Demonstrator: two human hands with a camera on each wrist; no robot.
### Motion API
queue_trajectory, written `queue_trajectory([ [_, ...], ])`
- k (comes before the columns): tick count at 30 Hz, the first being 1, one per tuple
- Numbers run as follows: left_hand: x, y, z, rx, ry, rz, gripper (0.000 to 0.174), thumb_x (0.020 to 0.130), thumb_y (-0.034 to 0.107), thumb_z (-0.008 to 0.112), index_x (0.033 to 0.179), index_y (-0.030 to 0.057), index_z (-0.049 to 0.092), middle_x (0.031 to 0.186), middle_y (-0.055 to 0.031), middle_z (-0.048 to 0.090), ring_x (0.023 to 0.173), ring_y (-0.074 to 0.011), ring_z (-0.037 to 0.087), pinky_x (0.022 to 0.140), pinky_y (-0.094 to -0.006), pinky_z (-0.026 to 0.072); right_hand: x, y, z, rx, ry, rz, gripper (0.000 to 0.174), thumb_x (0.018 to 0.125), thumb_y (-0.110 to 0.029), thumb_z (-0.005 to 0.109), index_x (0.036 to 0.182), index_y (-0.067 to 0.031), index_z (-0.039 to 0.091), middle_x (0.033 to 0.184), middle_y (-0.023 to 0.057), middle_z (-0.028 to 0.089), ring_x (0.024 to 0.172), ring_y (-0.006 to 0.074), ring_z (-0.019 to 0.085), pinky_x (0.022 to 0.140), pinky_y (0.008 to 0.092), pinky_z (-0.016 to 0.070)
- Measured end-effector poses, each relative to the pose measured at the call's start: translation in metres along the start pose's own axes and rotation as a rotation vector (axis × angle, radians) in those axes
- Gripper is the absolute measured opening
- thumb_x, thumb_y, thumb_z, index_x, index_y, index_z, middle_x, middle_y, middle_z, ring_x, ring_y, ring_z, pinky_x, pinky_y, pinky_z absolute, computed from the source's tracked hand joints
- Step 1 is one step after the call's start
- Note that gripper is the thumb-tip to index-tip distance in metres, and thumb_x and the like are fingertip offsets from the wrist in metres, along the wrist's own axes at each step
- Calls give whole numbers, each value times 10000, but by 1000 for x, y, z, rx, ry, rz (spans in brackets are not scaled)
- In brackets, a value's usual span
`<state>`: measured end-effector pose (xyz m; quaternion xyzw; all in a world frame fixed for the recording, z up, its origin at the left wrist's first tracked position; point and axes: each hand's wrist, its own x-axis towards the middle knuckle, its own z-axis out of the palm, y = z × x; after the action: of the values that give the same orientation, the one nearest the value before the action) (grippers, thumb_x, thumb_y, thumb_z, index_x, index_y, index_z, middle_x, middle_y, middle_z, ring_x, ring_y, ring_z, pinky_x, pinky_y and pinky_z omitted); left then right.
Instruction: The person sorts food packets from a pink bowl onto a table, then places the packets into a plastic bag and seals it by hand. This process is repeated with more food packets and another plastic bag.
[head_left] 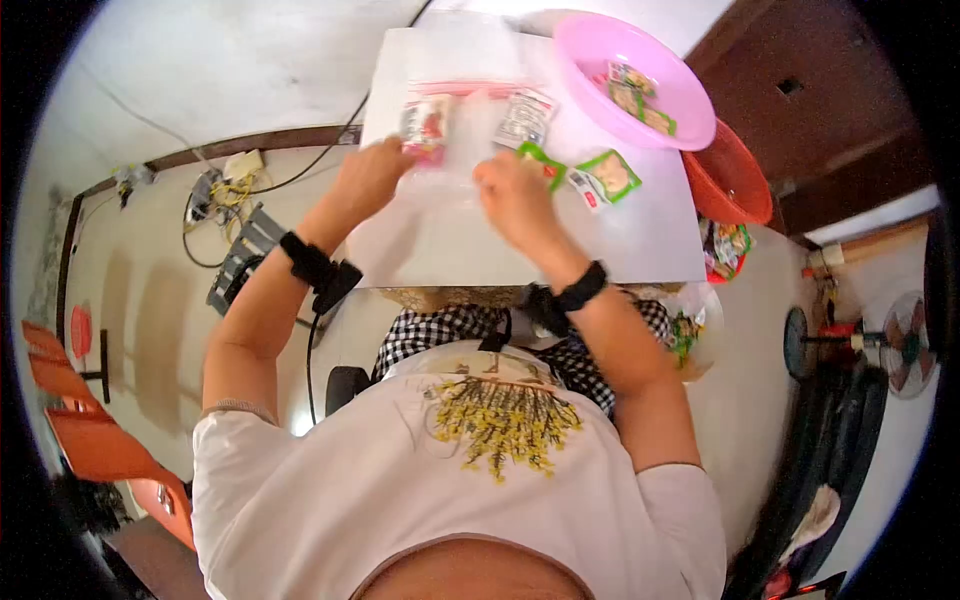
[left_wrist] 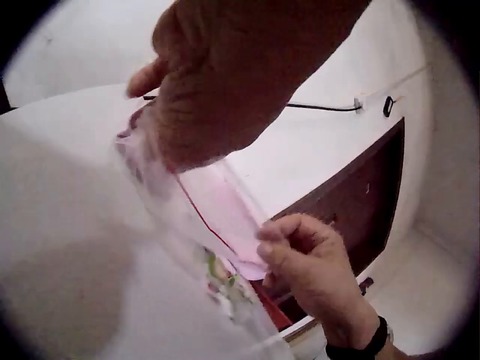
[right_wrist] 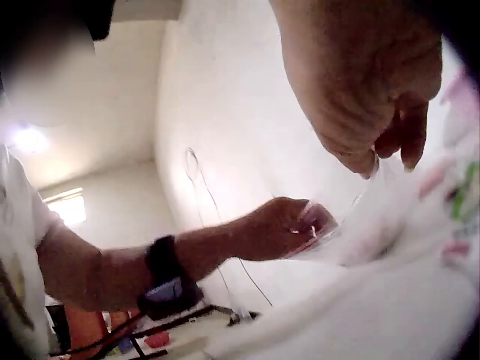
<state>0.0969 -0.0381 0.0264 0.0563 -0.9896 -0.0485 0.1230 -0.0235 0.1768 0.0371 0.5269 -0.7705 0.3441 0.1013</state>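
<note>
My left hand (head_left: 378, 178) and right hand (head_left: 520, 200) are both over the white table (head_left: 450, 255), a short way apart. Between them stretches a clear plastic bag (left_wrist: 217, 199) with a thin red line along it; each hand pinches one side of it. Just beyond the left fingers lies a white and red packet (head_left: 430, 122). A white packet with dark print (head_left: 525, 118) lies farther back, past the right hand. Right beside that hand is a green packet (head_left: 541, 163), and another green-edged packet (head_left: 612, 177) lies to its right.
A pink basin (head_left: 582, 75) holding several green packets stands at the table's back right. Below it, a red basket (head_left: 738, 185) sits off the table's right edge. More packets (head_left: 728, 245) are in a container lower down. A black cable (head_left: 335, 140) runs along the left.
</note>
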Motion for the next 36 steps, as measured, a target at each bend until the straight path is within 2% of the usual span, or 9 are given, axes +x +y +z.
queue_trajectory([
  [4,-6,14,-17,-97,-197,72,322,732,105,687,1052,113,645,985,-124,594,929,-316,595,763,-438,493,-47,12,45,125,-114,73,66,797,-68,581,843,-83,627,815,109,570,753,330,586,660,435,482],
  [10,83,95,-34,-305,-135,136,429,793,222,701,1170,54,584,1102,-147,595,1019,-341,583,860,-421,480,-49,2,40,103,-282,143,68,769,-64,572,830,-50,598,871,154,582,804,360,607,708,455,501],
  [13,136,146,5,-233,-330,99,508,808,331,694,1212,52,563,1108,-174,599,1041,-343,586,854,-435,494,-59,13,52,239,-56,-47,177,767,-62,595,943,-51,614,955,183,608,916,377,607,776,429,507],
  [18,167,189,59,-126,-345,173,654,784,418,703,1272,29,507,1184,-180,572,1129,-340,543,920,-482,444,-89,24,75,802,-166,255,290,884,-108,605,1166,-60,558,1211,59,603,1095,235,581,929,384,471],
  [21,172,186,69,-40,-162,98,725,778,432,707,1334,41,455,1251,-193,532,1204,-346,482,948,-502,410,-93,26,100,1631,-110,474,315,892,-154,587,1190,-57,555,1159,65,616,1097,231,577,945,363,453],
  [23,180,177,67,95,-88,-67,762,780,432,703,1370,42,418,1288,-207,503,1243,-353,442,953,-502,398,-89,25,99,1474,-68,394,319,890,-178,572,1187,-62,566,1121,72,626,1067,237,588,928,372,456],
  [26,186,148,68,117,-141,-297,807,762,461,720,1371,22,422,1179,-210,576,1113,-360,542,884,-476,430,-65,13,62,476,-26,71,304,832,-154,584,1122,-66,593,1043,102,634,976,281,610,844,411,480],
  [28,188,137,68,106,-237,-438,845,761,520,708,1378,19,419,1092,-200,628,1032,-342,596,840,-464,446,-64,11,62,193,-36,33,305,733,-70,646,1035,-49,602,970,145,627,918,343,606,760,422,490],
  [36,186,133,75,-3,-93,-365,507,797,228,658,1213,-15,500,980,-202,671,927,-348,657,751,-468,524,-61,13,58,85,43,-100,240,707,-81,620,943,-61,658,947,144,642,852,361,614,743,469,475],
])
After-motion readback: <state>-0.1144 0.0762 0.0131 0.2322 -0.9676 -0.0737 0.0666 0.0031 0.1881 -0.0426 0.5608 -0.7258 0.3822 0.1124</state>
